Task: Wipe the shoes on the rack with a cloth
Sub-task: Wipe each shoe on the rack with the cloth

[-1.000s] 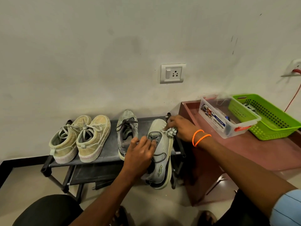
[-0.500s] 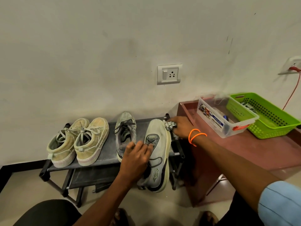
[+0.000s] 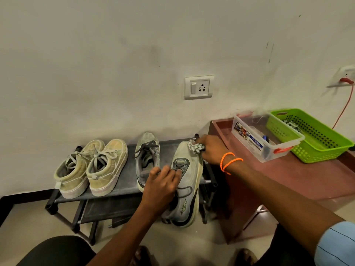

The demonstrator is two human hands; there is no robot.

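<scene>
Fingers of my right hand point(image 3: 210, 149) are bunched tight around the checked cloth point(image 3: 195, 148), hiding most of it, at the toe of the pale grey sneaker point(image 3: 187, 181) on the rack point(image 3: 123, 186); left hand point(image 3: 163, 186) clamps its laces, covering the tongue; heel logo unreadable; clear box point(image 3: 267, 137) reads "MULTI-BOX".

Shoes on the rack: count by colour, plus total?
Beige shoes: 2
Grey shoes: 2
Total: 4
The right hand presses a cloth on one grey shoe; the left hand steadies it.
</scene>
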